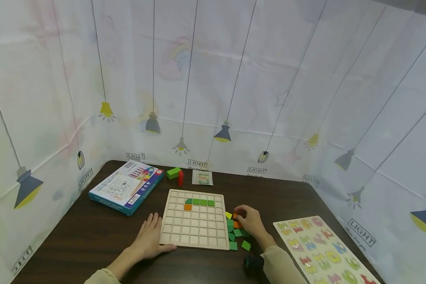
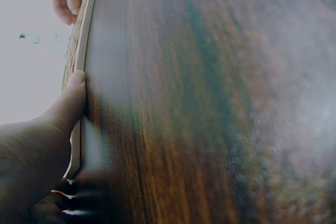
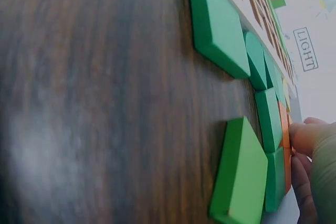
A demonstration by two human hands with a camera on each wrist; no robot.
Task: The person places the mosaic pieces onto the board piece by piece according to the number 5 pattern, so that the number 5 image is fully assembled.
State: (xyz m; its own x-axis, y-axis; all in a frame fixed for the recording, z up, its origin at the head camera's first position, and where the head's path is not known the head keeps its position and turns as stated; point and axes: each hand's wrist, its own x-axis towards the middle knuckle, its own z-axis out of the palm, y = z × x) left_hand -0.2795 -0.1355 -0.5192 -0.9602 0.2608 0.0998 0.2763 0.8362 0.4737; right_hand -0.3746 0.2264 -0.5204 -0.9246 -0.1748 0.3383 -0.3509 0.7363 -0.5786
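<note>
A pale wooden grid board [image 1: 198,228] lies in the middle of the dark table [image 1: 92,236]. A short row of green tiles [image 1: 200,202] and one orange tile [image 1: 187,207] sit in its upper cells. My left hand [image 1: 152,232] lies flat on the table at the board's left front corner, and its thumb [image 2: 72,98] presses the board's edge [image 2: 80,61]. My right hand [image 1: 238,219] is curled over a loose pile of green tiles [image 1: 238,236] right of the board. Its fingertips [image 3: 310,136] pinch an orange tile [image 3: 285,129] beside green tiles [image 3: 241,171].
At the back left lies a blue box [image 1: 127,186], with a green block [image 1: 173,172], a red block [image 1: 180,178] and a small card [image 1: 202,177] behind the board. A number puzzle board [image 1: 323,248] fills the right front. A patterned curtain wall [image 1: 213,98] encloses the table.
</note>
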